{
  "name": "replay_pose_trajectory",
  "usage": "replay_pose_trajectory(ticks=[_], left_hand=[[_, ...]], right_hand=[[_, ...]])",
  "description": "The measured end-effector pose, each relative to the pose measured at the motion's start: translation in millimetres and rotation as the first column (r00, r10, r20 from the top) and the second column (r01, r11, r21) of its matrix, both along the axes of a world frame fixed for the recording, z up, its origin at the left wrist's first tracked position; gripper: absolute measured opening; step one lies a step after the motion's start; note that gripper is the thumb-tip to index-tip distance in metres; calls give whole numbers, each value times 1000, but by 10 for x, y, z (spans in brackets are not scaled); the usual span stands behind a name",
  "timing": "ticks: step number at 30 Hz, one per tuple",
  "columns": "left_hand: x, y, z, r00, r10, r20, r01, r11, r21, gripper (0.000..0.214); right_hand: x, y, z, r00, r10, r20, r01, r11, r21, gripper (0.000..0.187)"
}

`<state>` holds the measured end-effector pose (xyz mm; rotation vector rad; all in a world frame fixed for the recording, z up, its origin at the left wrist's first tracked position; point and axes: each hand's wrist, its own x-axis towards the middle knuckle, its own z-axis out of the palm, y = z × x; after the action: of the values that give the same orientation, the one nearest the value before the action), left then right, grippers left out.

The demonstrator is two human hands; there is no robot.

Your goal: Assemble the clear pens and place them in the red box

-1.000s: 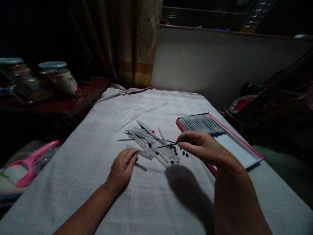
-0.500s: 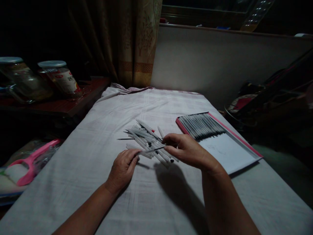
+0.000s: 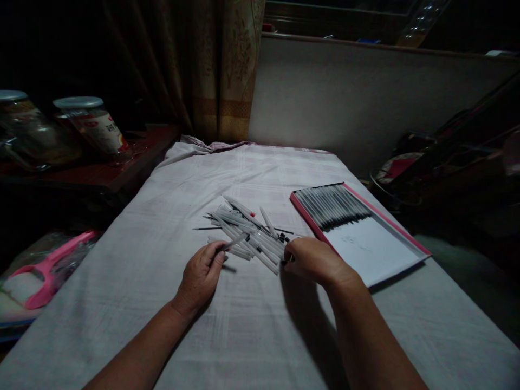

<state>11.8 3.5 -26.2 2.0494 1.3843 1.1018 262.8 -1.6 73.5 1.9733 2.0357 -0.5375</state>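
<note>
My left hand point(image 3: 202, 272) is closed on a pen point(image 3: 234, 242) with a pale, see-through barrel, which points up and right over the near side of the pile. At the pile's right edge, the fingers of my right hand point(image 3: 312, 261) are bent down and pinched together; what is between them, if anything, is hidden. Small black pen caps point(image 3: 283, 237) lie just beyond its fingertips. The loose pile of clear pen barrels point(image 3: 244, 225) also holds thin dark refills point(image 3: 205, 228) and one small red piece point(image 3: 252, 214).
Right of the pile lies a shallow pink-edged box point(image 3: 410, 241) with a row of assembled pens point(image 3: 333, 206) along its left part. Lidded jars point(image 3: 95, 127) stand on a dark red side table point(image 3: 138, 157). Pink scissors-like handles point(image 3: 49, 271) lie low at left.
My right hand has come away from the pen in my left hand and moved down and right to the pile's edge. My left hand shifted slightly left, still gripping the pen.
</note>
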Motion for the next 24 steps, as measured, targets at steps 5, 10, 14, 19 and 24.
replay_pose_trajectory(ticks=[5, 10, 14, 19, 24], left_hand=[[-2, 10, 3, 999, -40, -23, 42, 996, 75, 25], [-5, -2, 34, 997, -73, -21, 74, 991, 110, 24], [-5, -12, 45, 998, -69, -2, 69, 987, 143, 22], [-20, -18, 39, 998, -59, 28, 55, 988, 143, 21], [-21, -11, 59, 997, -48, 57, 40, 990, 132, 21]], right_hand=[[-205, -48, -77, 993, 40, 108, -42, 999, 14, 26], [-69, 5, 58, 989, 32, -146, -14, 993, 120, 22], [-11, 95, 98, 822, 82, -563, 92, 957, 274, 24], [-157, 206, -148, 519, 90, -850, 198, 955, 222, 26], [-269, 254, -285, 313, 65, -947, 204, 970, 134, 16]])
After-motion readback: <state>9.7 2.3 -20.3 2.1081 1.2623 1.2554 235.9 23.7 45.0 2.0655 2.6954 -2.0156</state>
